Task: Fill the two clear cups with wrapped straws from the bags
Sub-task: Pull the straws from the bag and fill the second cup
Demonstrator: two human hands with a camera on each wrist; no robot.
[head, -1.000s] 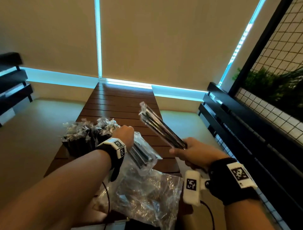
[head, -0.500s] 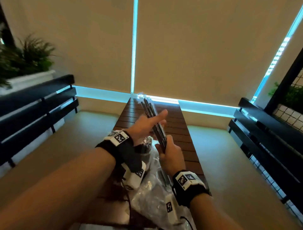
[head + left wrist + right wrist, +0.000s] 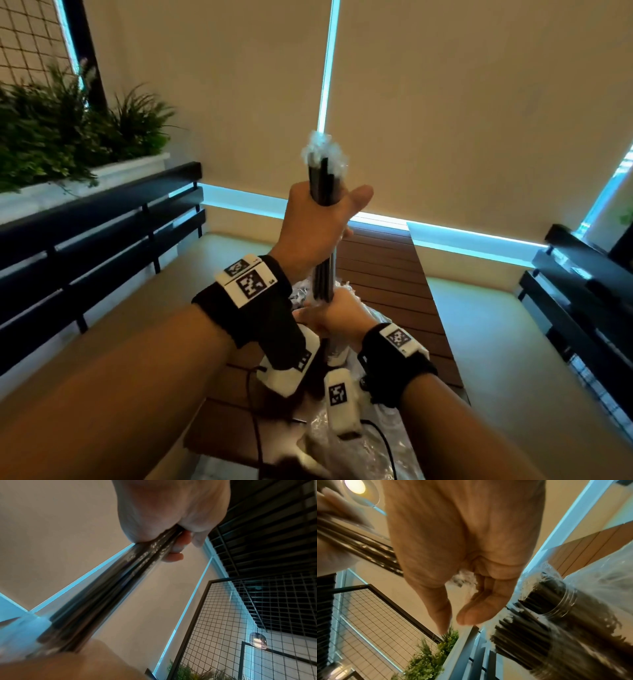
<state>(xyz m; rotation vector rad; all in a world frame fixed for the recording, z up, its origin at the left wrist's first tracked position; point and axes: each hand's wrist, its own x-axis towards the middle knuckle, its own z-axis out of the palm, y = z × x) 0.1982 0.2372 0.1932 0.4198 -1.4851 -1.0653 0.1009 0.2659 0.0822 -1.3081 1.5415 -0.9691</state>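
Note:
A bundle of black wrapped straws stands upright above the wooden table. My left hand grips its upper part, with the crinkled wrapper tips sticking out above. The left wrist view shows those fingers curled round the bundle. My right hand holds the bundle's lower end; wrapper ends show at its palm. Two clear cups packed with black straws stand just beyond the right hand. In the head view my hands hide most of the cups.
A crumpled clear plastic bag lies on the near end of the table under my wrists. Black slatted benches run along the left and right. A white planter with green plants sits behind the left bench.
My left hand went from touching the bundle with straight fingers to gripping its upper part. The bundle now stands upright and higher. The head view has turned left.

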